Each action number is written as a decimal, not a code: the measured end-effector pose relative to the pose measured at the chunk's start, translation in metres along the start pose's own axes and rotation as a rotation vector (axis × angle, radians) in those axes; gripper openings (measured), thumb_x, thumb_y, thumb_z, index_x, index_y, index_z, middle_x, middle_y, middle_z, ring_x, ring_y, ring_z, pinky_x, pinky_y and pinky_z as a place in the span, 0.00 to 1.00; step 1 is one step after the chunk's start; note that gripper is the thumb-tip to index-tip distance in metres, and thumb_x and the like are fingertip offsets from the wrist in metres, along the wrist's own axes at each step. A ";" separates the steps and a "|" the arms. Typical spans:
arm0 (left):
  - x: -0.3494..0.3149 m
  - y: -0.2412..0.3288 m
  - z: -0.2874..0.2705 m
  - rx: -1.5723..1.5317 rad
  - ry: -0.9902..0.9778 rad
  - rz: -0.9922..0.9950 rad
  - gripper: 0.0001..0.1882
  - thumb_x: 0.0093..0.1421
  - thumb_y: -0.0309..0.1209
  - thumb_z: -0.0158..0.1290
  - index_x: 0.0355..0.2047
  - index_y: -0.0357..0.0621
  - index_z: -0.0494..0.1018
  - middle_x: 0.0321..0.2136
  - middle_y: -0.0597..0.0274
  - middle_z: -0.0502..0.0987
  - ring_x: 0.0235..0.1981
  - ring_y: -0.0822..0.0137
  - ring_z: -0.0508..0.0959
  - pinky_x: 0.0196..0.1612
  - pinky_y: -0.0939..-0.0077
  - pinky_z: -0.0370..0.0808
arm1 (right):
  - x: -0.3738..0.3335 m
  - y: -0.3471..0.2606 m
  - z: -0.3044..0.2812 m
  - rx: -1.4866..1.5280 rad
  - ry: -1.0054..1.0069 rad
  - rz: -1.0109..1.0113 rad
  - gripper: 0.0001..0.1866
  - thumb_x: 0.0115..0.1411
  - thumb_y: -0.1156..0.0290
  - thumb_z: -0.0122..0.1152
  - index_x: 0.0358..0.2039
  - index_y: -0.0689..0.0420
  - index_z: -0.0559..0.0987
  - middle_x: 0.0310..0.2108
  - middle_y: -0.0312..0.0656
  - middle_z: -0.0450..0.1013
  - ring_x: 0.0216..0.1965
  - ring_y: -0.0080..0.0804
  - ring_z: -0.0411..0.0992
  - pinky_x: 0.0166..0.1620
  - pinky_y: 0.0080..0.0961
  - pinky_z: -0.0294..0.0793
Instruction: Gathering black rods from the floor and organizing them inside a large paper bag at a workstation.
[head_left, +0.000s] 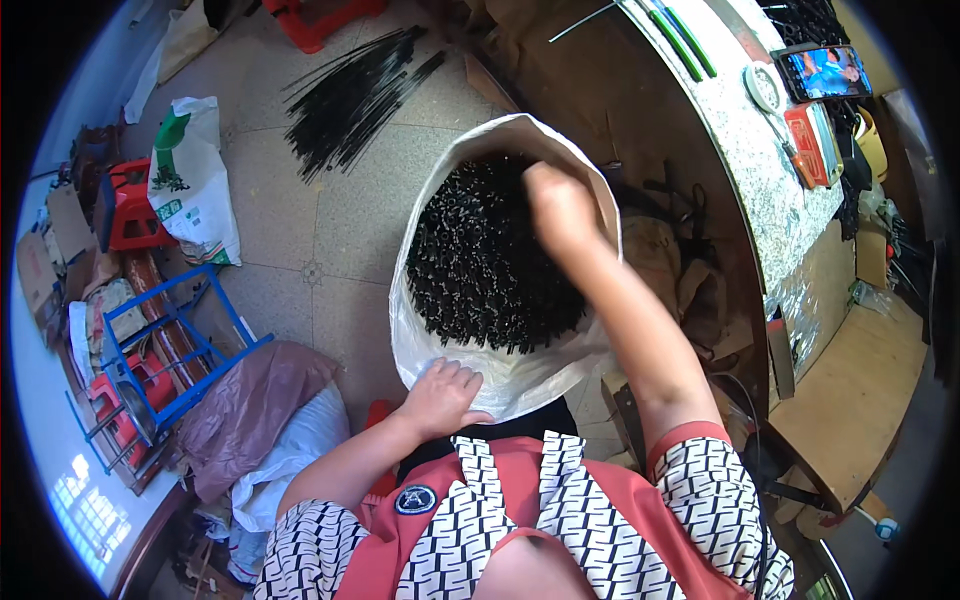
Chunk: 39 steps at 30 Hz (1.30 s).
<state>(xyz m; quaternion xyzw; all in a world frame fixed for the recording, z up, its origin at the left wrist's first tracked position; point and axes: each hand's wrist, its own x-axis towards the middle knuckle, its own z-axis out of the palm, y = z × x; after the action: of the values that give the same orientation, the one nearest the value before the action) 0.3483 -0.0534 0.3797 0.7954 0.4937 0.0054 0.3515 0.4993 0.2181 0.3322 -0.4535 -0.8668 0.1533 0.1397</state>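
A white woven sack stands open in front of me. It is filled with many thin black tubes, packed upright with their ends facing up. My left hand grips the sack's near rim, fingers curled over the edge and thumb on the near side. Reaching in from the right, my right hand is inside the sack mouth, over the tubes' far right side. Motion smears its fingers, so what they hold, if anything, does not show.
Loose black rods lie on the tiled floor beyond the sack. At right, a white-topped bench carries a phone and green-handled tools. A blue metal frame, red stools and bags line the left.
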 end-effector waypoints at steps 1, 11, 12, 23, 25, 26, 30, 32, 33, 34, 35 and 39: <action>0.000 -0.002 -0.006 0.001 -0.005 0.003 0.32 0.50 0.57 0.55 0.38 0.36 0.73 0.36 0.52 0.75 0.41 0.54 0.74 0.50 0.58 0.68 | -0.014 -0.021 0.009 -0.130 -0.076 -0.285 0.03 0.48 0.76 0.52 0.26 0.58 0.74 0.23 0.44 0.70 0.27 0.38 0.72 0.34 0.33 0.74; -0.005 -0.010 0.006 0.061 -0.054 0.037 0.05 0.48 0.30 0.48 0.23 0.43 0.70 0.24 0.57 0.75 0.29 0.60 0.78 0.31 0.67 0.74 | 0.005 0.015 0.005 0.261 -0.054 0.035 0.10 0.52 0.80 0.56 0.37 0.61 0.75 0.35 0.55 0.75 0.37 0.52 0.75 0.41 0.42 0.74; -0.004 -0.010 0.005 0.057 -0.053 0.034 0.05 0.48 0.30 0.48 0.23 0.43 0.70 0.24 0.57 0.75 0.29 0.60 0.78 0.31 0.67 0.74 | 0.001 0.016 0.007 0.228 -0.044 0.041 0.10 0.51 0.80 0.57 0.36 0.61 0.75 0.34 0.55 0.75 0.37 0.53 0.75 0.40 0.42 0.74; -0.010 -0.002 0.006 0.031 0.044 0.046 0.05 0.48 0.28 0.48 0.20 0.42 0.72 0.21 0.56 0.76 0.24 0.60 0.78 0.28 0.67 0.74 | 0.001 -0.020 -0.069 0.015 -0.050 -0.088 0.05 0.51 0.75 0.59 0.31 0.57 0.77 0.29 0.45 0.76 0.33 0.44 0.75 0.35 0.36 0.75; -0.008 -0.001 0.006 0.041 0.037 0.053 0.05 0.48 0.28 0.48 0.19 0.42 0.72 0.21 0.56 0.76 0.24 0.60 0.78 0.28 0.66 0.74 | -0.001 -0.028 -0.104 0.009 -0.064 -0.050 0.07 0.50 0.77 0.59 0.32 0.57 0.78 0.29 0.44 0.76 0.33 0.44 0.75 0.35 0.35 0.75; -0.007 0.000 0.006 0.052 0.019 0.059 0.06 0.48 0.29 0.49 0.19 0.42 0.73 0.21 0.55 0.76 0.25 0.60 0.78 0.28 0.66 0.74 | -0.002 -0.030 -0.119 0.059 -0.010 -0.063 0.09 0.48 0.80 0.59 0.33 0.59 0.78 0.30 0.44 0.76 0.32 0.44 0.76 0.35 0.34 0.76; -0.014 0.002 0.008 0.089 -0.032 0.018 0.04 0.46 0.29 0.48 0.20 0.43 0.72 0.22 0.58 0.76 0.26 0.60 0.79 0.30 0.66 0.74 | -0.002 -0.055 -0.186 0.140 -0.022 -0.070 0.12 0.48 0.83 0.59 0.36 0.62 0.78 0.30 0.49 0.76 0.30 0.46 0.76 0.34 0.31 0.76; -0.016 0.003 0.007 0.069 -0.112 -0.002 0.07 0.48 0.31 0.52 0.21 0.41 0.73 0.23 0.55 0.77 0.29 0.57 0.79 0.32 0.65 0.75 | -0.002 -0.066 -0.214 0.140 -0.025 -0.020 0.12 0.49 0.82 0.59 0.36 0.64 0.78 0.30 0.49 0.76 0.30 0.47 0.76 0.34 0.31 0.76; -0.015 0.003 0.004 0.073 -0.105 0.002 0.07 0.48 0.31 0.52 0.21 0.41 0.73 0.23 0.55 0.77 0.29 0.57 0.79 0.32 0.65 0.75 | -0.001 -0.069 -0.222 0.120 -0.034 -0.007 0.10 0.50 0.81 0.59 0.36 0.63 0.78 0.31 0.50 0.76 0.30 0.47 0.76 0.34 0.33 0.75; -0.012 0.006 -0.003 -0.002 -0.118 -0.011 0.10 0.49 0.34 0.55 0.23 0.40 0.73 0.24 0.54 0.77 0.30 0.55 0.78 0.33 0.63 0.75 | 0.001 -0.067 -0.222 0.076 -0.054 -0.029 0.09 0.50 0.79 0.60 0.35 0.63 0.78 0.31 0.51 0.76 0.31 0.48 0.75 0.35 0.34 0.75; -0.007 0.008 -0.012 -0.075 -0.136 -0.016 0.13 0.49 0.38 0.58 0.24 0.39 0.74 0.25 0.53 0.76 0.31 0.54 0.78 0.34 0.61 0.75 | 0.004 -0.061 -0.218 0.029 -0.072 -0.042 0.08 0.51 0.77 0.60 0.34 0.63 0.78 0.31 0.52 0.76 0.31 0.48 0.75 0.35 0.36 0.75; 0.034 0.002 -0.050 -0.198 0.221 -0.123 0.18 0.51 0.42 0.60 0.32 0.38 0.75 0.34 0.49 0.77 0.38 0.50 0.77 0.41 0.60 0.74 | -0.001 -0.042 -0.202 0.038 -0.206 -0.051 0.08 0.53 0.73 0.60 0.32 0.62 0.77 0.29 0.51 0.74 0.32 0.51 0.73 0.35 0.39 0.73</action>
<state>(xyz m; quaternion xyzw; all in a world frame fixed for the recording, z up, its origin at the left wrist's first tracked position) 0.3494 0.0004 0.4072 0.7196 0.5744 0.1197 0.3714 0.5455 0.2221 0.5328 -0.4106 -0.8847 0.2118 0.0623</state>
